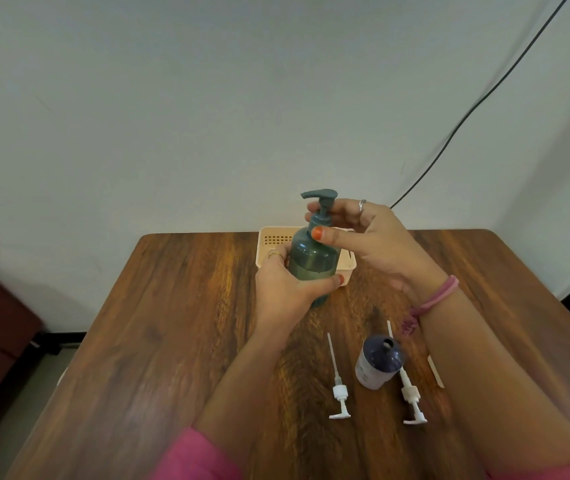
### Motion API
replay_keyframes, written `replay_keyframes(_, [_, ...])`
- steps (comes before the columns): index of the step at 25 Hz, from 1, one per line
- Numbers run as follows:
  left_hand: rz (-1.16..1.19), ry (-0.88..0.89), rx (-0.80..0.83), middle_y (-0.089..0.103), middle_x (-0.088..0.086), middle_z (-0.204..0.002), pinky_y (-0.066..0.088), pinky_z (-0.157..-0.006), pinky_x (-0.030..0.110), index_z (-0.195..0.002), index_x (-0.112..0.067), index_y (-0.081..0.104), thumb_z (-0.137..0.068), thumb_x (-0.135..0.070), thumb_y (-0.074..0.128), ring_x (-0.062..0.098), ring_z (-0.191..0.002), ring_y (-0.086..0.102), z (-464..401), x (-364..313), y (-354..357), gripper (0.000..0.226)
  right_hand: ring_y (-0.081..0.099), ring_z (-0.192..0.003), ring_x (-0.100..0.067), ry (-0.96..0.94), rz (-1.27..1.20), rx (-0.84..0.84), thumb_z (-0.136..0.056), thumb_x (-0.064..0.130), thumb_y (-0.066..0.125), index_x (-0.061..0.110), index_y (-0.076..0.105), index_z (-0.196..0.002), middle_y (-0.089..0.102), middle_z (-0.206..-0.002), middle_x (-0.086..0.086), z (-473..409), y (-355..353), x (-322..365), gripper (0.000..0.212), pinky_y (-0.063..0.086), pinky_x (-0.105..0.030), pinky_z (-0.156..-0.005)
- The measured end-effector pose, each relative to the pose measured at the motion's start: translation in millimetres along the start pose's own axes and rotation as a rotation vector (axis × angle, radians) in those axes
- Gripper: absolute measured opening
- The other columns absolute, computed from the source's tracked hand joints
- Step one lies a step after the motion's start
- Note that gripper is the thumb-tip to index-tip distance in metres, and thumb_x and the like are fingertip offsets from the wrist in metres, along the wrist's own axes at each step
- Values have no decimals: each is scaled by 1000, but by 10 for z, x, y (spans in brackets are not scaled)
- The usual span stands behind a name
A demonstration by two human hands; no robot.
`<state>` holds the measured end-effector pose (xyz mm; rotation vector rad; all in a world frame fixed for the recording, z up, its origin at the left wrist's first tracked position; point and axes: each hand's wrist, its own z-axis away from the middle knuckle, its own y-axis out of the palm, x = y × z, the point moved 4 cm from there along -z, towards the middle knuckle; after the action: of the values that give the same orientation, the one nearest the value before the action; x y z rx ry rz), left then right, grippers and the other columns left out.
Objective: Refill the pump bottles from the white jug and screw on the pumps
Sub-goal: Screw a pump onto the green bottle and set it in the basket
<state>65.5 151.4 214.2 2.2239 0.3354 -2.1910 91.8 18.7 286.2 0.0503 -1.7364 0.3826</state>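
Observation:
A dark green pump bottle (313, 259) is held above the table, tilted slightly. My left hand (285, 294) wraps around its lower body. My right hand (363, 233) pinches the green pump (321, 206) at its collar on the bottle's neck. Nearer to me a dark blue bottle (378, 362) with a pale label stands open-necked, without a pump. Two white pumps lie flat on the table, one (339, 389) to the left of the blue bottle and one (410, 393) to its right, partly behind it. No white jug is in view.
A beige slotted basket (273, 239) sits at the far edge of the wooden table (172, 341), behind the green bottle. A small pale stick (435, 370) lies by my right forearm. A black cable (484, 98) runs down the wall.

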Motion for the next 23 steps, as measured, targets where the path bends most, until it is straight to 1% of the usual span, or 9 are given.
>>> replay_keyframes(4, [15,-1,3,66,-8,-113,57,-90,32,-120,-22,58,-59,-21,93,12,-107,63,8,18,8,70,63,-92,-12,29,69,-161,-60,31,86,19,63,-96,68,-97,1,-58,-6,-52,44,55,-27,-82])
replay_keyframes(7, [30,-6,7,66,-9,-110,57,-89,32,-114,-26,57,-58,-19,93,12,-106,63,0,18,-2,67,60,-112,-8,26,64,43,-75,23,77,18,62,-118,67,-115,3,-53,-51,-20,45,49,-29,-96])
replay_keyframes(9, [27,-5,9,66,-9,-111,57,-88,30,-115,-26,57,-57,-19,94,12,-105,63,-11,21,-6,68,61,-111,-7,11,59,96,-82,10,70,15,63,-120,68,-115,2,-25,-66,25,39,49,-25,-95])
replay_keyframes(13, [40,-17,-9,66,-5,-114,58,-89,31,-119,-20,58,-58,-19,93,13,-107,63,-17,59,6,70,61,-87,-1,15,210,-192,-75,26,80,23,67,-103,69,-97,12,4,38,-11,31,47,-19,-76])
replay_keyframes(16, [54,-15,-23,66,-7,-113,58,-87,29,-119,-22,57,-59,-20,93,12,-106,63,-1,88,-11,70,55,-78,0,-15,280,-384,-67,40,82,31,63,-88,65,-86,16,67,134,-54,30,47,-21,-73])
replay_keyframes(18, [52,-16,-17,66,-7,-113,58,-87,30,-121,-21,56,-60,-20,92,12,-105,64,-4,91,-38,71,56,-90,1,-7,201,-286,-69,39,81,27,62,-100,64,-96,14,39,111,-72,39,46,-21,-81])
replay_keyframes(20, [37,-15,13,65,-9,-114,57,-89,29,-119,-25,55,-61,-19,92,10,-106,62,-14,81,-53,69,54,-113,-1,29,105,-47,-78,32,75,25,55,-123,62,-119,13,-18,58,-79,50,45,-25,-96])
replay_keyframes(21, [25,-13,39,64,-9,-115,56,-89,28,-119,-27,54,-61,-19,92,10,-107,61,-18,76,-52,70,53,-120,-3,34,62,65,-83,26,70,23,53,-128,61,-125,11,-30,35,-68,48,43,-27,-101])
replay_keyframes(23, [15,-20,87,63,-11,-115,56,-84,22,-120,-28,54,-61,-19,92,10,-106,60,-22,76,-32,70,58,-118,-7,37,-25,200,-88,14,61,19,57,-125,65,-123,4,-31,6,-51,37,47,-24,-98])
